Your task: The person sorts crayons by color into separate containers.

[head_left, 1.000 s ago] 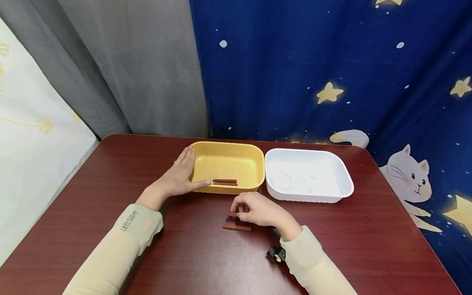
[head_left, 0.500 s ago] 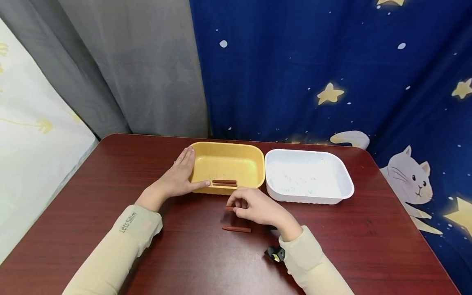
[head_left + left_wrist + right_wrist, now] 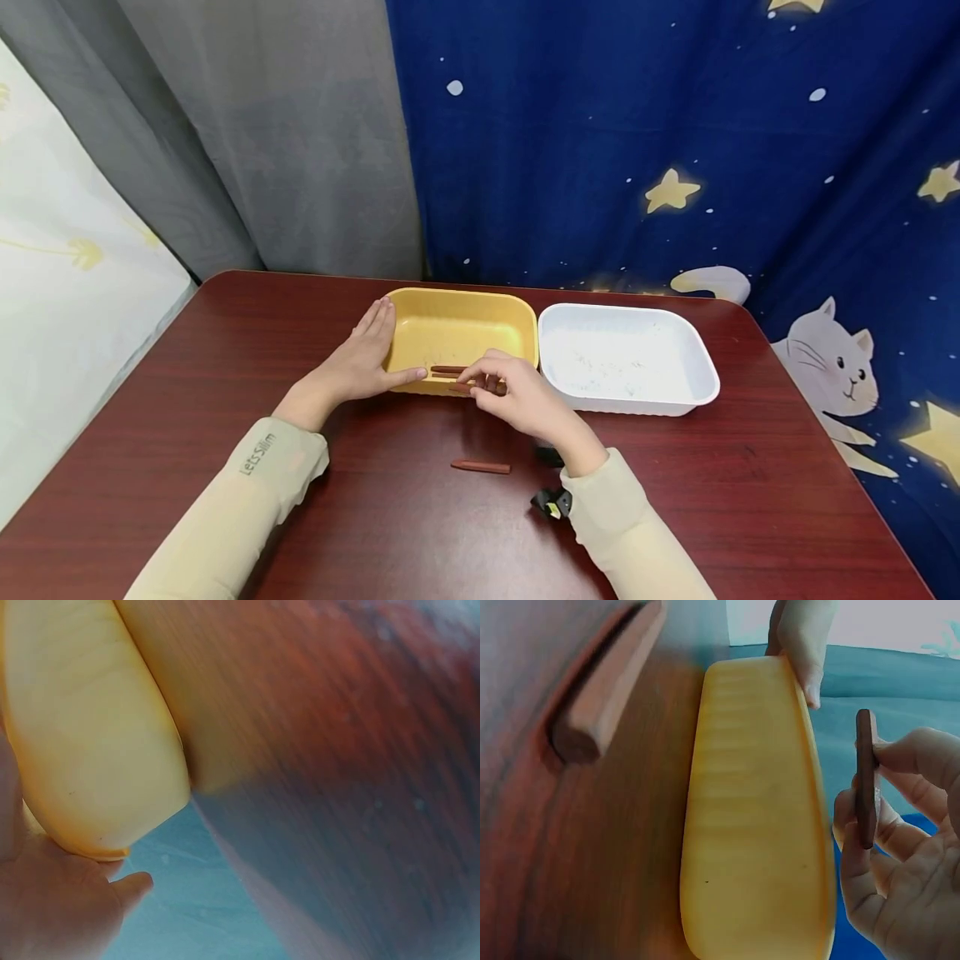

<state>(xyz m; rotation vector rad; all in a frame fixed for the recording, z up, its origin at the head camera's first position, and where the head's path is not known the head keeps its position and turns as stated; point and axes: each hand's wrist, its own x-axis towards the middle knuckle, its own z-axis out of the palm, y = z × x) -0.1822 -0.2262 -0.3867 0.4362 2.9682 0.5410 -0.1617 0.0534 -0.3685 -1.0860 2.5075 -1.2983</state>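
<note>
My left hand [image 3: 360, 358] rests on the left end of a yellow plastic tub [image 3: 465, 321], fingers straight along the rim and thumb on the front edge. My right hand [image 3: 517, 396] pinches a reddish-brown crayon [image 3: 866, 780] between thumb and fingers, over the tub's front rim. In the right wrist view the crayon stands beyond the tub's rim, apart from it. Other brown crayons [image 3: 447, 369] lie inside the tub along its front wall, partly covered by my right fingers. One more crayon [image 3: 480, 467] lies on the table in front of the tub.
A white plastic tub [image 3: 622, 403] stands right beside the yellow one, with small specks on its floor. A small black device [image 3: 552, 502] with a yellow mark is at my right cuff. Curtains [image 3: 525, 167] hang behind the dark red table [image 3: 360, 533].
My right hand has lifted the pinched crayon off the table and carried it forward to the yellow tub's front rim. The left hand and both tubs stay put.
</note>
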